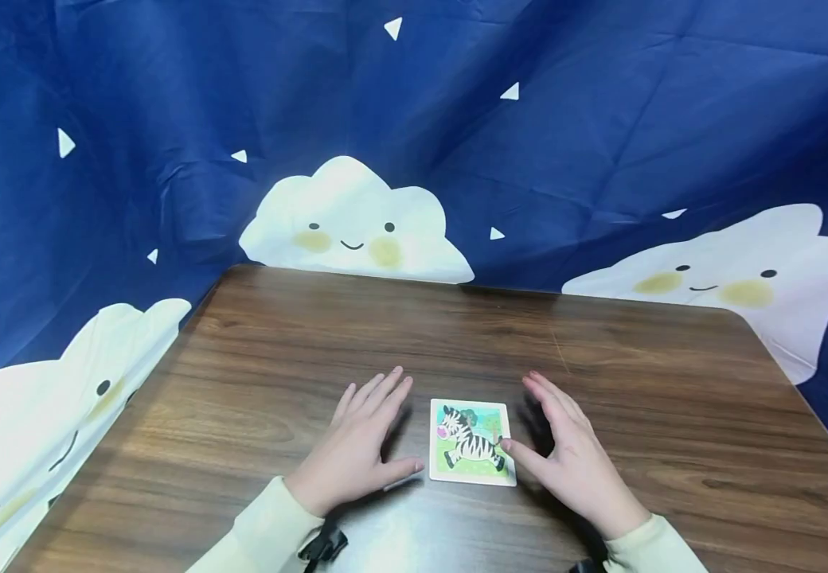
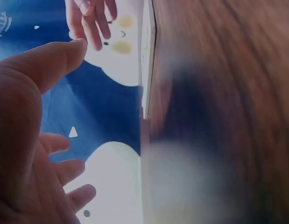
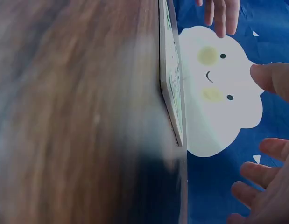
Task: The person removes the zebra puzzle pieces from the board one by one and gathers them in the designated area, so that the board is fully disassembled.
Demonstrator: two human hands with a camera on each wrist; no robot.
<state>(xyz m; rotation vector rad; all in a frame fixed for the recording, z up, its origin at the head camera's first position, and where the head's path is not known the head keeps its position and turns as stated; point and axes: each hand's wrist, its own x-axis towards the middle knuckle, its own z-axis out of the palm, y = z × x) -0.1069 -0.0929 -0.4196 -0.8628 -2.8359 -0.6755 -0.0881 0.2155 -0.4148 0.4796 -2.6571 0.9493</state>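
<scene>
So we've got a square zebra tile (image 1: 467,446) lying flat, picture up, on the brown wood-grain desk (image 1: 242,414), right between our two hands. Our left hand (image 1: 353,461) is just off its left side, fingers straight and loosely together, thumb out toward the tile, holding nothing. Our right hand (image 1: 575,461) is on the other side, fingers gently bent and relaxed, also holding nothing. From the head view its thumb tip overlaps the tile's right edge, but the right wrist view shows it raised clear of the tile. Both our sleeves (image 1: 263,529) are pale. Behind the desk we have a blue cloth (image 1: 170,95) with smiley white clouds (image 1: 353,215) and little white triangles (image 1: 510,92).
</scene>
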